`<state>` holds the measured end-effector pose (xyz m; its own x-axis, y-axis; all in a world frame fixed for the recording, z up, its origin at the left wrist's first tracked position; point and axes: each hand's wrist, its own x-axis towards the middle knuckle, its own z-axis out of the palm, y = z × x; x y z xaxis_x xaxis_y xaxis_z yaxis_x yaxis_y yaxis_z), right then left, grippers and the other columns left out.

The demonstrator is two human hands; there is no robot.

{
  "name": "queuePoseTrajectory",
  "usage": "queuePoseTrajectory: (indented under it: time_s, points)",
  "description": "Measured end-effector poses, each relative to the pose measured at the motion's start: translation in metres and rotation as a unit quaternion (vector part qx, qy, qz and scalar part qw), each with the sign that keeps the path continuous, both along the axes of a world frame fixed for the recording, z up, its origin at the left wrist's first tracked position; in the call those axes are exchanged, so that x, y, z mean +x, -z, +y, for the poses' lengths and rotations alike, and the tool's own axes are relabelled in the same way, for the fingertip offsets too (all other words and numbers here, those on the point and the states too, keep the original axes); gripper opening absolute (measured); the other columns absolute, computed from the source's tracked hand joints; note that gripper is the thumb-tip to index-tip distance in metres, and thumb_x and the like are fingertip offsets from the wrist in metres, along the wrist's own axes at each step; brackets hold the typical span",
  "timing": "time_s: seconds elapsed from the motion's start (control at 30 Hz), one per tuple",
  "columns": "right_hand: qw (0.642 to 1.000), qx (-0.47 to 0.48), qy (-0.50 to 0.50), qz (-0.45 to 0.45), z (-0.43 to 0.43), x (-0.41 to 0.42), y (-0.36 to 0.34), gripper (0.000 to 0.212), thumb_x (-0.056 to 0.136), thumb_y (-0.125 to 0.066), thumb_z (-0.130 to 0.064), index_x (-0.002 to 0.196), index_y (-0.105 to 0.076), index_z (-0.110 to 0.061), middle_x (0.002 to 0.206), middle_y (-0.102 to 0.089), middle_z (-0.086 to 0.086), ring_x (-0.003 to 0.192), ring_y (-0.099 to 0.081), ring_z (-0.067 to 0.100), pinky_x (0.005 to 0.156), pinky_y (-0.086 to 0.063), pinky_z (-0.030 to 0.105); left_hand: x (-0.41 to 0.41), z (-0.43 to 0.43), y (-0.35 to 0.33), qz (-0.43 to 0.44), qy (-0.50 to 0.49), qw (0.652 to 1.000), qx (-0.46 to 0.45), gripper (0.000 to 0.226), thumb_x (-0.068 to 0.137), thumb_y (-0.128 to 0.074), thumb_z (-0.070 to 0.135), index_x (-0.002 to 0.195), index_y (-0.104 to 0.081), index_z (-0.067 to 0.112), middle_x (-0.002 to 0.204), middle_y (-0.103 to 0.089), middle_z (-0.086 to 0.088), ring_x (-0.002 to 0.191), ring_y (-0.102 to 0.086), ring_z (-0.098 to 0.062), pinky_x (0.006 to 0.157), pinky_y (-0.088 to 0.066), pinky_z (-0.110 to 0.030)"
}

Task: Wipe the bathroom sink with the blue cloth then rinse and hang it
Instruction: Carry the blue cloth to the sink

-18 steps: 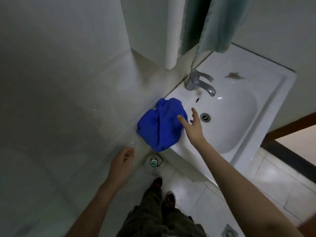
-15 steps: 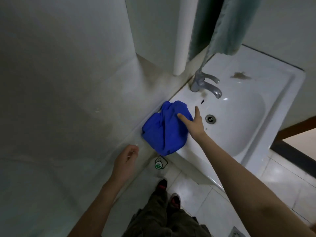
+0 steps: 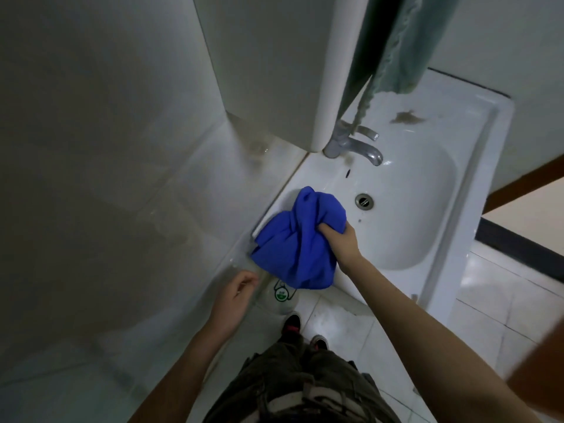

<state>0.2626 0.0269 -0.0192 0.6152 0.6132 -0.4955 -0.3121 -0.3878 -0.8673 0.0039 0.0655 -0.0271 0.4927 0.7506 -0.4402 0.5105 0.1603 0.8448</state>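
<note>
Here, at a white bathroom sink [image 3: 488, 184], your right hand [image 3: 341, 242] grips a bunched fold of the blue cloth [image 3: 296, 245], fingers curled into the fabric. The cloth lies heaped on the corner of the rim nearest you, beside the tiled wall, its lower edge hanging over the front and one fold spilling toward the basin. Your left hand [image 3: 235, 294] hangs low near the wall, fingers loosely curled and holding nothing. The wipe itself looks not yet begun: the basin is bare around the drain [image 3: 364, 200], and a brown stain [image 3: 406, 117] sits on the far ledge beyond the tap [image 3: 357, 148]. To make this pickup count, gather more of the cloth into your palm so no tail drags off the front edge, then fold it into a flat pad rather than a ball; a pad should press more evenly on the curved bowl. Work from the ledge and the stain down toward the drain, so loosened dirt runs one way. Mind the tap's spout and the green towel [image 3: 396, 56] hanging above it, which a wide sweep could snag. Your free left hand could steady you on the rim.
</note>
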Motion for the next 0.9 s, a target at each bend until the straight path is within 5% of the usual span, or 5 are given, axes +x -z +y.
queuePoseTrajectory:
  time_s: [0.17,0.3,0.47,0.63,0.9]
  points:
    - [0.998,0.028,0.058,-0.028,-0.069,0.011,-0.042,0.027,0.083,-0.069,-0.024,0.109,-0.063,-0.019,0.106,-0.07,0.004,0.097,-0.067,0.019,0.081,-0.057,0.035,0.016,0.005,0.001,-0.021,0.026,0.999,-0.021,0.035,0.071,-0.05,0.054,0.089,-0.065,0.028,0.092,-0.068,0.0,0.09,-0.063,-0.016,0.085,-0.047,-0.037]
    - [0.988,0.03,0.147,-0.031,-0.148,0.005,-0.061,0.038,0.075,-0.072,-0.032,0.111,-0.063,-0.023,0.109,-0.071,0.002,0.101,-0.067,0.02,0.084,-0.056,0.04,0.038,-0.005,0.006,-0.023,0.064,0.997,-0.022,0.026,0.071,-0.051,0.044,0.087,-0.064,0.03,0.092,-0.07,0.005,0.088,-0.063,-0.014,0.084,-0.047,-0.034]
    - [0.962,0.003,0.273,-0.015,-0.257,-0.028,-0.054,0.02,0.082,-0.068,-0.024,0.101,-0.066,-0.022,0.101,-0.073,0.006,0.099,-0.068,0.026,0.084,-0.056,0.047,0.051,-0.042,0.03,0.012,0.153,0.988,-0.014,0.012,0.08,-0.057,0.029,0.085,-0.067,0.027,0.082,-0.072,0.01,0.082,-0.064,-0.009,0.081,-0.048,-0.034]
    - [0.922,-0.023,0.385,0.021,-0.373,-0.084,-0.028,0.032,0.08,-0.071,-0.023,0.111,-0.062,-0.022,0.109,-0.07,0.002,0.101,-0.066,0.022,0.079,-0.054,0.04,0.043,-0.105,0.058,0.065,0.207,0.975,-0.048,0.014,0.08,-0.054,0.032,0.086,-0.065,0.026,0.094,-0.069,-0.007,0.093,-0.064,-0.028,0.088,-0.048,-0.044]
    - [0.869,-0.102,0.481,0.058,-0.549,-0.163,0.011,0.039,0.074,-0.072,-0.033,0.109,-0.062,-0.017,0.106,-0.069,0.008,0.096,-0.065,0.028,0.071,-0.054,0.039,0.032,-0.232,0.071,0.119,0.231,0.962,-0.078,0.018,0.098,-0.047,0.009,0.088,-0.062,0.011,0.086,-0.065,-0.011,0.076,-0.058,-0.025,0.065,-0.045,-0.028]
